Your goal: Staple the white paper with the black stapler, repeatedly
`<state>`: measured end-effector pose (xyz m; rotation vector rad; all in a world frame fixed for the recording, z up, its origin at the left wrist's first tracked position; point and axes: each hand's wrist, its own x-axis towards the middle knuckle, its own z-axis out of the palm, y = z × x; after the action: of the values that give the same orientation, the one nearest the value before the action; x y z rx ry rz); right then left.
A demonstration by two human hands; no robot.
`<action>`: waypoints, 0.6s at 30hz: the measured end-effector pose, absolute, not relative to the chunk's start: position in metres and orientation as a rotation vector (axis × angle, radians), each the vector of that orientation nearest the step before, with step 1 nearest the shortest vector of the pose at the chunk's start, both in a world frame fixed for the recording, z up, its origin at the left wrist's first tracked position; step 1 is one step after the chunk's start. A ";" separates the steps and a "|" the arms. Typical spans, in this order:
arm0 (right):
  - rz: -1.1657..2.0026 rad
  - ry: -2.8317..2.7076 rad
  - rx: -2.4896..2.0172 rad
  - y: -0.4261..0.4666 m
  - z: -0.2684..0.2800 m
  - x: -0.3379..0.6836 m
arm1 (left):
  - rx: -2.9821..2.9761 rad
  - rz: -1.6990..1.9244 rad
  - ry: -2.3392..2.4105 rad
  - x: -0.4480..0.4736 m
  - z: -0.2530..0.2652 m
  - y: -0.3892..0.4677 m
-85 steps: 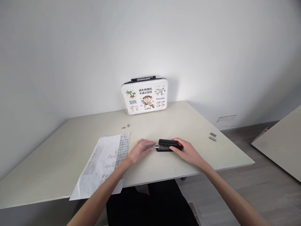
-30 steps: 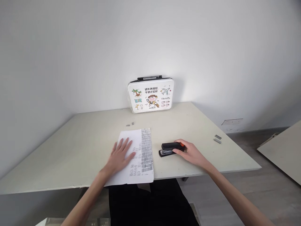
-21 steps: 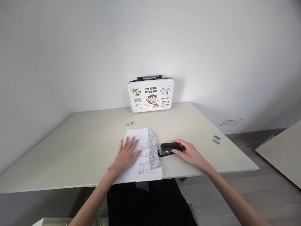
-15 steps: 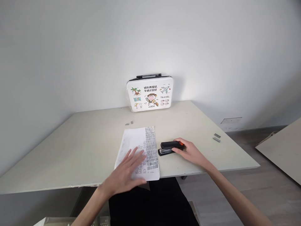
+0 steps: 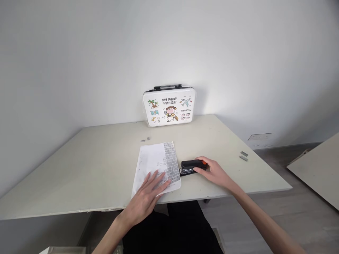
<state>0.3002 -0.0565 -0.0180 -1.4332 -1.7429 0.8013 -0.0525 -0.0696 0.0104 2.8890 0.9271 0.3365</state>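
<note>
My left hand [image 5: 148, 194] holds a thin stack of printed paper [image 5: 152, 155] by its near edge, its fingers stretched over the top and the thumb low at the edge, partly hidden. Dense dark print runs down the paper's right side. My right hand [image 5: 212, 171] is wrapped round the back of a black stapler [image 5: 190, 164] with an orange patch. The stapler lies on the table with its front pointing left. The paper's right edge meets the stapler's front tip; whether it sits between the jaws I cannot tell.
A white cartoon-printed case [image 5: 169, 106] stands upright against the wall at the back of the table [image 5: 79, 169]. Two small strips of staples [image 5: 243, 156] lie at the right, and two smaller pieces [image 5: 145, 139] lie beyond the paper. The table's front edge is close to my body.
The paper has turned slightly and its near right corner has shifted up and right to the stapler's tip. My left hand has moved with it, its thumb drawn in. My right hand stays put.
</note>
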 end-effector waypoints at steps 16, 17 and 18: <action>0.785 -1.756 -1.423 -0.057 -0.018 0.299 | 2.898 0.242 0.813 -0.021 0.004 -0.041; 0.789 -1.756 -1.422 -0.057 -0.019 0.299 | 2.899 0.240 0.809 -0.020 0.003 -0.039; 0.797 -1.757 -1.419 -0.057 -0.019 0.300 | 2.900 0.241 0.806 -0.018 0.003 -0.038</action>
<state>0.2997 -0.0572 -0.0191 -1.4193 -1.7573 0.7965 -0.0180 -0.0384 0.0030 2.8999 0.8064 0.2409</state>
